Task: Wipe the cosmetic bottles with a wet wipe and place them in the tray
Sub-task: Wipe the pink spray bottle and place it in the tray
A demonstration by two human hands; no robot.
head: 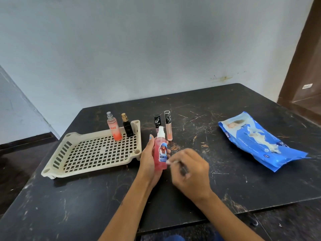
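Note:
My left hand (pixel 147 160) holds a pink spray bottle (pixel 160 153) with a white nozzle and a blue label, tilted slightly, above the table. My right hand (pixel 191 169) is closed around a white wet wipe (pixel 171 162) whose tip touches the bottle's lower right side. A cream perforated tray (pixel 57 164) lies to the left. In its far right corner stand an orange-pink spray bottle (pixel 114 127) and a small black bottle with a gold cap (pixel 127 126). Behind the held bottle stand a peach lip-gloss tube (pixel 168 126) and a black-capped tube (pixel 157 121).
A blue pack of wet wipes (pixel 260 141) lies at the right of the dark marbled table (pixel 191 115), a wipe poking from its opening. A pale wall rises behind, a brown door frame at the far right.

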